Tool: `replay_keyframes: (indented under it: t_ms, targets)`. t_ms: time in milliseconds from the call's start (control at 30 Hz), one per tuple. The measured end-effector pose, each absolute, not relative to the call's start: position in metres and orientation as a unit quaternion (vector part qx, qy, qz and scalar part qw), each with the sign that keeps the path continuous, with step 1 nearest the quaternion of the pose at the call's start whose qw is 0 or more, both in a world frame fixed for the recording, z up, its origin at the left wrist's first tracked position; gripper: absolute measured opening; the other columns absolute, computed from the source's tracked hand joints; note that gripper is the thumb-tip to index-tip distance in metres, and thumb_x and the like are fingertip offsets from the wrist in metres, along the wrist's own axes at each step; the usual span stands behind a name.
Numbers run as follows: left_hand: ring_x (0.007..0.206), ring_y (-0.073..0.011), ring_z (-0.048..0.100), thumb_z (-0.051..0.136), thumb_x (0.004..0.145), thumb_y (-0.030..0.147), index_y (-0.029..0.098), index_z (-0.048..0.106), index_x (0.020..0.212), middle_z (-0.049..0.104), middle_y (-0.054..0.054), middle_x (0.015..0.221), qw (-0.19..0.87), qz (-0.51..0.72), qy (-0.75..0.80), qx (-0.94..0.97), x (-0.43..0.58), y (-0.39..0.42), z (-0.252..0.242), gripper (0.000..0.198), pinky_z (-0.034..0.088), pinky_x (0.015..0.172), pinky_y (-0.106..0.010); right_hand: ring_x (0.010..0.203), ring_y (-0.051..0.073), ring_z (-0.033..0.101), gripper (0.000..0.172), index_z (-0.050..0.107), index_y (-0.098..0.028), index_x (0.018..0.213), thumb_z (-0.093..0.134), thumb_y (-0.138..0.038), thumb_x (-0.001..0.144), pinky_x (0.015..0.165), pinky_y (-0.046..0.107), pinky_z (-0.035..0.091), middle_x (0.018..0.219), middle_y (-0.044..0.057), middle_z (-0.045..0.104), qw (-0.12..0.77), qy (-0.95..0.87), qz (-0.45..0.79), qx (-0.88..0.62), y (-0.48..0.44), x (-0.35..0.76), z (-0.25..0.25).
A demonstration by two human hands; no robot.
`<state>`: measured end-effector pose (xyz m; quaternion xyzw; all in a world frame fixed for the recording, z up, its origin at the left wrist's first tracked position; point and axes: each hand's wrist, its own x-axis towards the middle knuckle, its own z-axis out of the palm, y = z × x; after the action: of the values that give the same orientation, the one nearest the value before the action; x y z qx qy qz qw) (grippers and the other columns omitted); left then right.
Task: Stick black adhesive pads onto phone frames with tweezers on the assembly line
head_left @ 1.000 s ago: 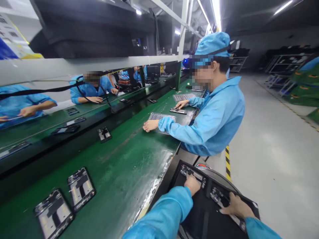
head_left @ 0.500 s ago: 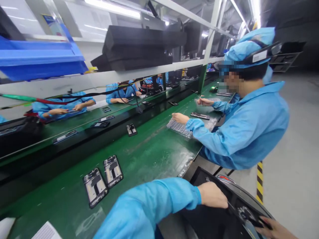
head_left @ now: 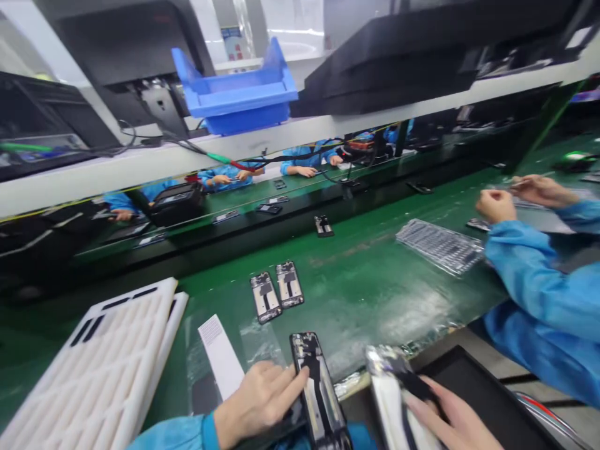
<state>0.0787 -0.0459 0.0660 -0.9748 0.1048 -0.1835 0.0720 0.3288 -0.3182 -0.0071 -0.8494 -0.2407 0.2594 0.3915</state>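
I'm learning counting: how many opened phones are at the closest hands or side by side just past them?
4: one phone touched by the left hand, a blurry phone in the right hand, and two phones side by side on the green bench. More may be hidden.

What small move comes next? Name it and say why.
I'd probably set the black-framed, silver-backed phone part in the left hand on the glossy green tabletop, beside the two similar parts lying there: the right hand holds another such part, so both hands are occupied.
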Motion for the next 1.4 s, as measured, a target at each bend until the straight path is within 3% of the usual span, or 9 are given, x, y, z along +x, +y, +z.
replay_keyframes:
  t_ms: [67, 200, 367, 500, 633, 767, 933, 1200, 1400]
  targets:
    - [0.054, -0.0140, 0.058, 0.029, 0.103, 0.009, 0.006, 0.052, 0.123, 0.066, -0.004, 0.074, 0.077, -0.182, 0.048, -0.979, 0.063, -0.037, 0.037, 0.031, 0.041, 0.046, -0.028, 0.093, 0.032, 0.073, 0.056, 0.069, -0.020, 0.105, 0.055, -0.070, 0.083, 0.081, 0.042, 0.059, 0.095, 0.012, 0.075, 0.440, -0.309, 0.350, -0.768, -0.246, 0.324, 0.005]
    - [0.053, -0.0151, 0.060, 0.038, 0.101, 0.010, 0.013, 0.056, 0.120, 0.062, 0.000, 0.068, 0.065, -0.147, -0.040, -0.986, 0.059, -0.029, 0.009, 0.027, 0.043, 0.047, -0.025, 0.081, 0.028, 0.071, 0.051, 0.061, -0.018, 0.087, 0.054, -0.067, 0.074, 0.072, 0.037, 0.057, 0.085, 0.011, 0.074, 0.442, -0.357, 0.347, -0.746, -0.132, 0.326, 0.008]
    - [0.062, -0.0188, 0.069, 0.052, 0.090, 0.002, 0.020, 0.046, 0.141, 0.071, -0.002, 0.083, 0.014, -0.074, -0.237, -0.969, 0.061, -0.029, 0.016, 0.055, 0.046, 0.050, -0.025, 0.078, 0.032, 0.070, 0.045, 0.053, -0.025, 0.075, 0.043, -0.069, 0.076, 0.070, 0.042, 0.052, 0.077, 0.013, 0.071, 0.339, -0.375, 0.276, -0.817, -0.110, 0.340, -0.002]
    - [0.072, -0.0207, 0.075, 0.043, 0.099, 0.015, 0.015, 0.042, 0.138, 0.076, -0.007, 0.093, -0.048, -0.055, -0.446, -0.892, 0.016, -0.033, 0.027, 0.039, 0.051, 0.056, -0.025, 0.075, 0.038, 0.069, 0.043, 0.051, -0.028, 0.065, 0.032, -0.063, 0.082, 0.075, 0.050, 0.050, 0.072, 0.018, 0.070, 0.234, -0.354, 0.175, -0.888, -0.128, 0.337, 0.022]
    - [0.065, -0.0198, 0.074, 0.034, 0.099, 0.011, 0.015, 0.049, 0.124, 0.076, -0.007, 0.086, -0.069, -0.026, -0.568, -0.820, -0.045, -0.036, 0.030, 0.029, 0.049, 0.053, -0.023, 0.085, 0.034, 0.071, 0.059, 0.065, -0.027, 0.074, 0.030, -0.071, 0.089, 0.083, 0.046, 0.053, 0.085, 0.016, 0.074, 0.417, -0.271, 0.228, -0.837, -0.096, 0.297, 0.059]
    - [0.081, -0.0209, 0.074, 0.035, 0.089, 0.000, 0.018, 0.056, 0.117, 0.073, -0.008, 0.099, -0.063, -0.009, -0.565, -0.823, -0.068, -0.028, 0.023, 0.039, 0.053, 0.058, -0.024, 0.060, 0.027, 0.066, 0.069, 0.066, -0.020, 0.080, 0.030, -0.078, 0.090, 0.062, 0.042, 0.054, 0.072, 0.015, 0.071, 0.563, -0.187, 0.238, -0.769, -0.022, 0.229, 0.060]
    - [0.099, -0.0240, 0.068, 0.043, 0.075, -0.007, 0.019, 0.057, 0.131, 0.050, -0.013, 0.150, 0.037, -0.035, -0.479, -0.876, -0.060, -0.006, 0.018, 0.063, 0.059, 0.061, -0.027, 0.066, 0.027, 0.073, 0.065, 0.066, -0.018, 0.083, 0.058, -0.082, 0.077, 0.057, 0.035, 0.058, 0.073, 0.014, 0.075, 0.464, -0.381, 0.503, -0.622, 0.034, 0.171, 0.022]
    - [0.084, -0.0204, 0.062, 0.046, 0.077, -0.006, 0.018, 0.064, 0.132, 0.049, -0.011, 0.152, 0.044, -0.036, -0.458, -0.887, -0.082, -0.021, 0.024, 0.062, 0.059, 0.063, -0.031, 0.068, 0.021, 0.074, 0.035, 0.072, -0.019, 0.092, 0.056, -0.050, 0.096, 0.063, 0.027, 0.062, 0.079, 0.007, 0.077, 0.406, -0.507, 0.405, -0.643, -0.001, 0.147, 0.024]
    - [0.087, -0.0190, 0.058, 0.046, 0.076, -0.007, 0.018, 0.056, 0.142, 0.029, -0.010, 0.164, -0.001, 0.003, -0.443, -0.897, -0.099, -0.053, 0.021, 0.071, 0.058, 0.065, -0.029, 0.072, 0.018, 0.076, 0.023, 0.074, -0.022, 0.094, 0.055, -0.034, 0.099, 0.068, 0.020, 0.061, 0.084, 0.003, 0.078, 0.363, -0.575, 0.304, -0.667, -0.040, 0.121, 0.029]
